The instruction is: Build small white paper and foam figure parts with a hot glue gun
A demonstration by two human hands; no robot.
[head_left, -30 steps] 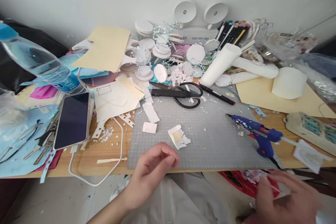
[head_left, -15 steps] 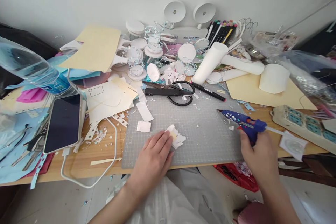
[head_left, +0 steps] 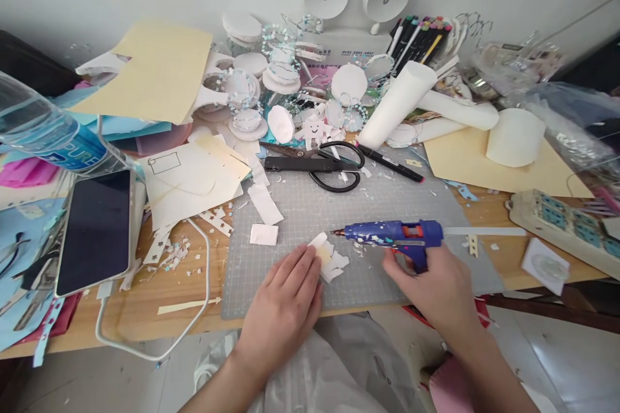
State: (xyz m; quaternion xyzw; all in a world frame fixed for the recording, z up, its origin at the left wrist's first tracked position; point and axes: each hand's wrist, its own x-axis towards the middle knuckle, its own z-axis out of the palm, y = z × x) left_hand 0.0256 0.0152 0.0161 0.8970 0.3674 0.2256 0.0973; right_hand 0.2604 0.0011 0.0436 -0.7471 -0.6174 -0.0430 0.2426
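Note:
My right hand (head_left: 433, 281) is wrapped round the grip of a blue glue gun (head_left: 378, 233), a pale glue stick (head_left: 484, 231) poking out of its back end. The gun's nozzle points left, just above and beside a torn white paper piece (head_left: 333, 263) with a yellowish patch. Flat on that paper's left part lies my left hand (head_left: 285, 287), fingers stretched out and pressing it to the grey cutting mat (head_left: 285, 274). A small folded white paper block (head_left: 264, 234) rests on the mat left of my fingertips.
Black scissors (head_left: 310, 164) and a black marker (head_left: 391, 162) lie at the mat's back. White discs and paper rolls (head_left: 400, 103) crowd behind. A phone (head_left: 97, 226) with a cable stands left, a power strip (head_left: 562, 219) right.
My right hand has brought the glue gun left, from the mat's right side to the torn paper. My left hand stays on the paper. The camera view has shifted slightly.

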